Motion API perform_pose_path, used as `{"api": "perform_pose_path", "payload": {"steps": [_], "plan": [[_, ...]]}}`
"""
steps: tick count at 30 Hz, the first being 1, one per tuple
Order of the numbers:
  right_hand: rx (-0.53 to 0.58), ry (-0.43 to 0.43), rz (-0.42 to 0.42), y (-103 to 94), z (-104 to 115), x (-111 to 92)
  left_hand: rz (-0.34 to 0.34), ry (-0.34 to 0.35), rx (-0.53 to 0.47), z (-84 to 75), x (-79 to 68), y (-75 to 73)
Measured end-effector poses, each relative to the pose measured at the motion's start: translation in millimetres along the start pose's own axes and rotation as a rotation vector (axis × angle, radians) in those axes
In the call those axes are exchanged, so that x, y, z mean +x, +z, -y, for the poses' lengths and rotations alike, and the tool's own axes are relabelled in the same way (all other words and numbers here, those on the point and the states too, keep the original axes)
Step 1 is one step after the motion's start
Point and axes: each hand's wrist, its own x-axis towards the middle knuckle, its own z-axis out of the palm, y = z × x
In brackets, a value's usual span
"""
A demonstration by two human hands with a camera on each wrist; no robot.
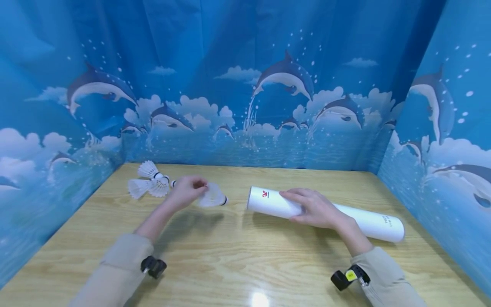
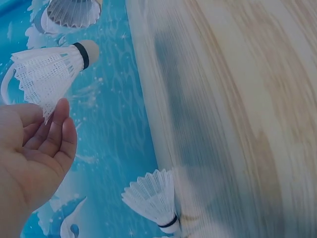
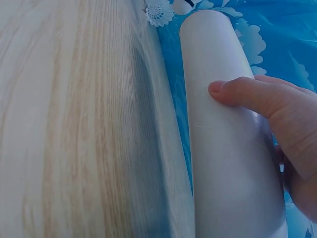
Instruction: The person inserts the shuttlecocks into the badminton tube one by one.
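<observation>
My left hand (image 1: 186,192) pinches a white shuttlecock (image 1: 213,196) by the edge of its skirt, above the table. Its black-banded cork points right, towards a long white tube (image 1: 274,202). In the left wrist view the thumb and fingers hold the rim of this shuttlecock (image 2: 49,74). My right hand (image 1: 312,207) grips the tube around its middle, thumb on the near side; some fingers are hidden behind it. The tube lies slanted, its left end facing the shuttlecock with a gap between. A round ribbed shape, cut off at the top of the left wrist view, is unclear.
Several white shuttlecocks (image 1: 139,187) lie clustered at the table's back left, one partly hidden behind my left hand. The wooden table (image 1: 215,264) meets a blue dolphin-print curtain (image 1: 238,145) at the back and sides. Each wrist wears a small black camera (image 1: 153,267).
</observation>
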Motion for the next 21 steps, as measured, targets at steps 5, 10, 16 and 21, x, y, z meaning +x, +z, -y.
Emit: {"api": "perform_pose_path", "payload": {"steps": [5,10,16,21], "plan": [[0.002,-0.001,-0.003,-0.3,1,0,0.009,-0.01,-0.038,-7.1,4.2,7.8],[0.003,-0.002,0.003,-1.2,2,0,0.003,0.007,-0.102,-13.1,9.4,18.3],[0.003,-0.008,0.001,-3.2,2,0,0.015,0.015,-0.176,-18.4,14.1,29.2],[0.01,-0.014,-0.006,-4.5,3,0,0.027,-0.008,-0.213,-23.0,16.7,37.0]]}}
